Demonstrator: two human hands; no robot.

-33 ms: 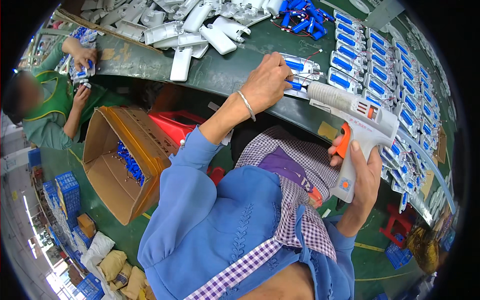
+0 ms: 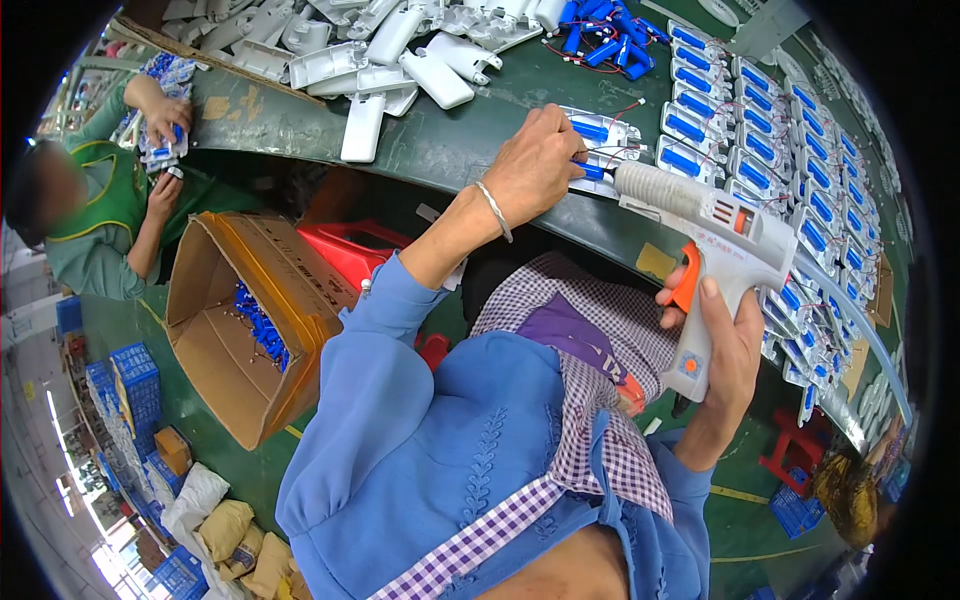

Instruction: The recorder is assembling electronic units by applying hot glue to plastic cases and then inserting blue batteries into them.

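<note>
My right hand (image 2: 728, 345) is wrapped round the handle of a white hot glue gun (image 2: 735, 235), with fingers at its orange trigger. The gun's nozzle end points left, close to my left hand (image 2: 535, 168). My left hand is closed at the bench's near edge, its fingertips on a blue cylindrical battery (image 2: 592, 172). That battery lies at a white plastic shell, partly hidden by my fingers and the nozzle. Just beyond it, another white shell (image 2: 625, 135) holds a blue battery (image 2: 588, 131) with thin wires running from it.
Rows of white shells with blue batteries (image 2: 755, 145) fill the bench's right side. Loose batteries (image 2: 610, 40) and a heap of white shells (image 2: 390, 70) lie at the back. Left stand a cardboard box (image 2: 205, 375) and a co-worker (image 2: 100, 220) handling parts. A pale hose (image 2: 865, 335) crosses at right.
</note>
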